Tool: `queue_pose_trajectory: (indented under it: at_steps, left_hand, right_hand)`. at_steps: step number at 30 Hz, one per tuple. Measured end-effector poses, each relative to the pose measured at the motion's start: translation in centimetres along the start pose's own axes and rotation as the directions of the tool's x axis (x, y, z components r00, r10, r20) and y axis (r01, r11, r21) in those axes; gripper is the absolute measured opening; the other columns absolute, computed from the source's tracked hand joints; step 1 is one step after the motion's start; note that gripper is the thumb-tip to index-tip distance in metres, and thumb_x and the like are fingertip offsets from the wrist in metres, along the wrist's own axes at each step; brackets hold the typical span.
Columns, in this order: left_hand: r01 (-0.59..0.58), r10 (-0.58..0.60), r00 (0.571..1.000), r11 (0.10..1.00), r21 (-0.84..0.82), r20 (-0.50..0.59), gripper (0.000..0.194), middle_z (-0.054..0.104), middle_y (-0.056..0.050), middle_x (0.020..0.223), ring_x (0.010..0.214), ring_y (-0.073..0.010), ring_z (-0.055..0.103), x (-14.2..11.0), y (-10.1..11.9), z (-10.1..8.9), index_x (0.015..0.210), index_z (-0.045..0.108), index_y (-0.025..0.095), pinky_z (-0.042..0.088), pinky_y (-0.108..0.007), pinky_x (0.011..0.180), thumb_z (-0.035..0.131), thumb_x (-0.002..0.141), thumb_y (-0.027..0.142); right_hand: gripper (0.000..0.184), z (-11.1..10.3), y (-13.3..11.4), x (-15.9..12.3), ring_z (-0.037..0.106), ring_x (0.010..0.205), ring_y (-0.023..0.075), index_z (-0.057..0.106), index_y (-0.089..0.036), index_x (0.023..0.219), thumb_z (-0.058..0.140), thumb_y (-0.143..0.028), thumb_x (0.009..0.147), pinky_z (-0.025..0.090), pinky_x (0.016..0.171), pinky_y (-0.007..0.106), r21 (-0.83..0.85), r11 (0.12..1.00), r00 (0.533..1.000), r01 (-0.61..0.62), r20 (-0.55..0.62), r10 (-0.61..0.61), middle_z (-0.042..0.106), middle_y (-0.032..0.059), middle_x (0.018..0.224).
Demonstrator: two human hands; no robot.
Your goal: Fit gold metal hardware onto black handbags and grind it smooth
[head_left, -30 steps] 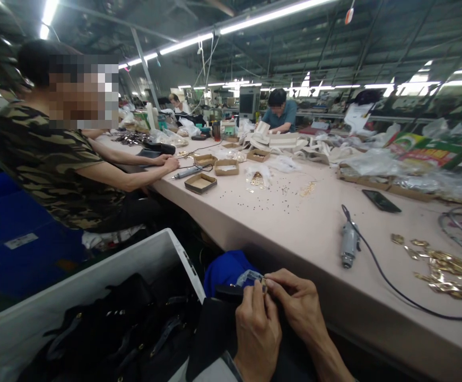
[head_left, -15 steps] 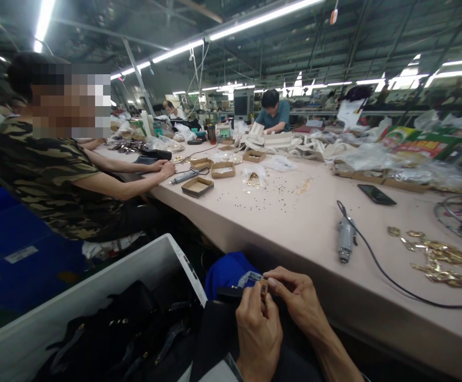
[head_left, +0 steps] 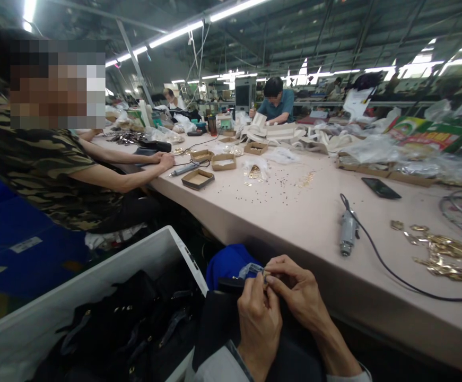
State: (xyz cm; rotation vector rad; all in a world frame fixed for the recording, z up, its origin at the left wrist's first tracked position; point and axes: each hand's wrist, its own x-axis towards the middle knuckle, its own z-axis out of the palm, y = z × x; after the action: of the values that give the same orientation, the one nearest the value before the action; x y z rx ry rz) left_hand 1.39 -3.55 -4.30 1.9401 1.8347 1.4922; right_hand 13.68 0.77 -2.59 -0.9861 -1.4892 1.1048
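My left hand [head_left: 258, 321] and my right hand [head_left: 296, 297] meet in my lap below the table edge. Both pinch a small gold metal fitting [head_left: 265, 279] at the top edge of a black bag [head_left: 215, 323] that lies on my lap. A bit of clear plastic wrap [head_left: 250, 270] sticks out just left of my fingertips. Most of the fitting is hidden by my fingers.
A white bin [head_left: 95, 297] full of black bags stands at my left. On the long pale table [head_left: 294, 212] lie a corded electric screwdriver [head_left: 349, 237], gold fittings [head_left: 439, 257], a phone [head_left: 381, 188] and small cardboard trays [head_left: 198, 179]. A person in a camouflage shirt [head_left: 51, 170] sits left; others work farther back.
My fingers have closed tighter over the gold fitting, which showed more clearly before. The view has shifted slightly; my hands stay in the same place on the bag.
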Motion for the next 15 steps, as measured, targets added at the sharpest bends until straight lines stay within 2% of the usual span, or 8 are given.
queue_pose_trajectory:
  at_steps: [3, 5, 9, 11, 14, 15]
  left_hand:
    - [0.008, -0.008, 1.000, 1.000, 0.012, -0.009, 0.023, 0.070, -0.011, 0.083, 0.069, -0.0202, 0.070, 0.1, 0.0, 0.1, 0.106, 0.072, 0.011, 0.055, -0.028, 0.057, 0.052, 0.095, 0.009]
    - [0.016, -0.016, 1.000, 1.000, 0.009, -0.009, 0.023, 0.070, -0.011, 0.082, 0.066, -0.0193, 0.069, 0.2, -0.1, 0.0, 0.106, 0.072, 0.010, 0.056, -0.028, 0.057, 0.053, 0.094, 0.009]
    - [-0.002, 0.002, 1.000, 1.000, -0.012, -0.024, 0.025, 0.072, -0.013, 0.086, 0.066, -0.0193, 0.070, -0.1, -0.5, 0.3, 0.111, 0.071, 0.010, 0.058, -0.029, 0.060, 0.053, 0.094, 0.011]
    - [-0.030, 0.028, 0.997, 0.999, -0.025, -0.076, 0.025, 0.073, -0.012, 0.085, 0.060, -0.0170, 0.069, -0.6, -1.1, 0.8, 0.113, 0.070, 0.010, 0.058, -0.027, 0.057, 0.053, 0.094, 0.010]
    - [-0.071, 0.066, 0.973, 0.997, -0.014, -0.219, 0.025, 0.075, -0.009, 0.081, 0.045, -0.0107, 0.063, -1.0, -2.7, 2.1, 0.110, 0.071, 0.014, 0.053, -0.020, 0.046, 0.057, 0.091, 0.007]
    - [-0.089, 0.088, 0.965, 0.996, 0.009, -0.247, 0.026, 0.075, -0.007, 0.077, 0.047, -0.0120, 0.065, -0.9, -3.3, 2.5, 0.107, 0.073, 0.016, 0.055, -0.020, 0.048, 0.059, 0.088, 0.005]
  right_hand:
    - [0.011, 0.0, -0.2, 0.1, 0.064, 0.090, 0.0202, 0.077, -0.020, 0.088, 0.078, -0.030, 0.087, 0.054, 0.080, 0.030, 0.018, 1.000, 1.000, -0.024, -0.014, 0.025, 0.067, 0.0080, 0.103]
    - [0.017, -0.1, 0.0, 0.2, 0.064, 0.094, 0.0227, 0.075, -0.018, 0.082, 0.081, -0.034, 0.083, 0.055, 0.084, 0.032, 0.107, 0.993, 0.997, -0.057, -0.040, 0.061, 0.068, 0.0089, 0.101]
    - [0.028, -0.1, 0.8, 0.2, 0.066, 0.085, 0.0220, 0.073, -0.016, 0.088, 0.086, -0.040, 0.079, 0.056, 0.078, 0.034, 0.309, 0.940, 0.974, -0.146, -0.123, 0.192, 0.071, 0.0092, 0.096]
    - [0.030, -0.1, 1.3, 0.1, 0.065, 0.076, 0.0198, 0.073, -0.017, 0.094, 0.084, -0.041, 0.081, 0.055, 0.071, 0.033, 0.355, 0.922, 0.968, -0.155, -0.130, 0.212, 0.071, 0.0079, 0.089]
    - [0.039, -0.5, 2.0, 0.3, 0.065, 0.069, 0.0200, 0.074, -0.020, 0.110, 0.082, -0.046, 0.082, 0.055, 0.065, 0.032, 0.386, 0.911, 0.963, -0.145, -0.158, 0.220, 0.070, 0.0049, 0.080]
    - [0.041, -0.9, 2.2, 0.6, 0.066, 0.068, 0.0208, 0.075, -0.019, 0.109, 0.082, -0.048, 0.081, 0.056, 0.065, 0.033, 0.364, 0.917, 0.958, -0.165, -0.163, 0.237, 0.070, 0.0054, 0.078]
